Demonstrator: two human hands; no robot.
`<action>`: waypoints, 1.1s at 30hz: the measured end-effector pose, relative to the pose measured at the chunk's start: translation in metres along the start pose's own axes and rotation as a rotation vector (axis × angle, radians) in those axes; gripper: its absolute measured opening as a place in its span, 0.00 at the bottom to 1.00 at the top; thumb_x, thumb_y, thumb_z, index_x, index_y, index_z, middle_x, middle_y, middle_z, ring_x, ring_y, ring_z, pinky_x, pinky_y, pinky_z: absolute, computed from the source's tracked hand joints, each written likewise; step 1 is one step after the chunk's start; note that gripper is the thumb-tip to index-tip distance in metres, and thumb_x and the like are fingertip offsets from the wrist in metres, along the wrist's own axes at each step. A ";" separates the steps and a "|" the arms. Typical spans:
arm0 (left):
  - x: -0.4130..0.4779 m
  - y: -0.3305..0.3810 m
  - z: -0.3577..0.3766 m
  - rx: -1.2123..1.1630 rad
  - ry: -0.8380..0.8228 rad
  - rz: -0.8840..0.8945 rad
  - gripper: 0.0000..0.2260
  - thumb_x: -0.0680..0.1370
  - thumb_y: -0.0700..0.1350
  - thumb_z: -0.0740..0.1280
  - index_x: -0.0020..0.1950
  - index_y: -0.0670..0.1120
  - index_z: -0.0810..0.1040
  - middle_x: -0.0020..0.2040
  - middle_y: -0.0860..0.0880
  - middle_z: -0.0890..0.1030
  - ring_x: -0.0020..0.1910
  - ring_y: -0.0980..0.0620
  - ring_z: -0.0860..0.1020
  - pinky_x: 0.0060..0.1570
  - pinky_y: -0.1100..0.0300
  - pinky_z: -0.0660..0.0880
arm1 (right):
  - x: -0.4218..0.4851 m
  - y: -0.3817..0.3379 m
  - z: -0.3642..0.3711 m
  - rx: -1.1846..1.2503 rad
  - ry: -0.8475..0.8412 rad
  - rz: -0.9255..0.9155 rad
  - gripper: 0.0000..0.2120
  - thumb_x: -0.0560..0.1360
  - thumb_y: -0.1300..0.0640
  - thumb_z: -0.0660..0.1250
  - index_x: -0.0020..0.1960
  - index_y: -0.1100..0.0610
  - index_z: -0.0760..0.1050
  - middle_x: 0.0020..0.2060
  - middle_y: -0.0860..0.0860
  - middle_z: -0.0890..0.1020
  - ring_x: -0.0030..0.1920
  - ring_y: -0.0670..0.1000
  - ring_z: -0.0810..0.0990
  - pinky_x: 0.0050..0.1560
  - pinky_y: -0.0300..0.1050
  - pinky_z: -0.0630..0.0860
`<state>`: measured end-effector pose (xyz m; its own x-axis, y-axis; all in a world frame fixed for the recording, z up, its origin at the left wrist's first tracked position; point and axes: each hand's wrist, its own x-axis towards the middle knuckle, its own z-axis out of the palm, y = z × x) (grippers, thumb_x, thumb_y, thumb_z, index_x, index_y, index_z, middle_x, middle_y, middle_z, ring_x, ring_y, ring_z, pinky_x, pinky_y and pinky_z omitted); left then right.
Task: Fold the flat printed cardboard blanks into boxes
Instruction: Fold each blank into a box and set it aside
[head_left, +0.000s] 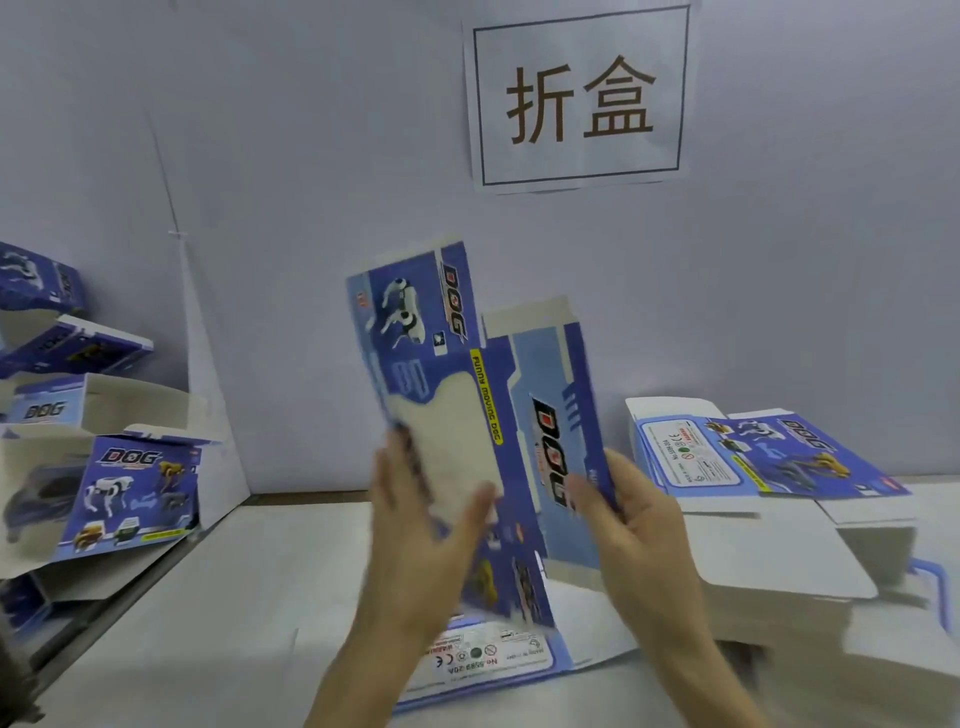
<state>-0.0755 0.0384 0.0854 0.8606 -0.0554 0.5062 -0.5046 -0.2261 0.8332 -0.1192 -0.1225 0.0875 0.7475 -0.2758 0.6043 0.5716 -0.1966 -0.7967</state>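
1. The left hand (415, 525) pinches the left panel of the blank (467, 374), thumb in front and fingers behind. The right hand (641, 535) clamps the right panel likewise, probably to swing the panels about their creases.
2. The blank stands upright, half opened, its lower end on the table (234, 597), which seems to steady it.
3. Right of the blank lies the flat stack (753, 462), in easy reach; left of it sit the folded boxes (130, 488), set aside.

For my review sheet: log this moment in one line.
phase: folding; blank: upright, held by both; left hand: gripping; right hand: gripping; flat stack: right
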 end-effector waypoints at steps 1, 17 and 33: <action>-0.007 0.004 0.010 -0.045 -0.132 0.016 0.48 0.64 0.75 0.66 0.77 0.62 0.49 0.75 0.66 0.57 0.73 0.68 0.58 0.71 0.67 0.59 | -0.005 -0.001 0.009 -0.031 -0.038 -0.053 0.14 0.78 0.66 0.64 0.56 0.49 0.78 0.46 0.44 0.85 0.48 0.48 0.83 0.49 0.47 0.81; 0.014 -0.006 -0.032 -0.319 -0.078 -0.099 0.12 0.71 0.51 0.67 0.54 0.56 0.76 0.46 0.53 0.86 0.42 0.50 0.85 0.32 0.61 0.80 | 0.082 -0.038 0.018 -0.830 -0.273 -0.464 0.26 0.77 0.62 0.65 0.74 0.58 0.64 0.70 0.53 0.70 0.69 0.53 0.67 0.69 0.46 0.65; 0.012 -0.004 -0.034 -0.276 -0.484 -0.195 0.27 0.67 0.56 0.75 0.63 0.54 0.71 0.50 0.53 0.85 0.48 0.49 0.84 0.38 0.63 0.80 | 0.123 -0.110 0.023 -0.973 -1.080 0.028 0.22 0.72 0.43 0.71 0.49 0.64 0.80 0.43 0.60 0.84 0.35 0.56 0.76 0.40 0.48 0.74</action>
<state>-0.0655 0.0721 0.0959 0.8397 -0.4905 0.2329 -0.2773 -0.0187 0.9606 -0.0826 -0.1127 0.2499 0.8908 0.4518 -0.0474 0.4298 -0.8719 -0.2345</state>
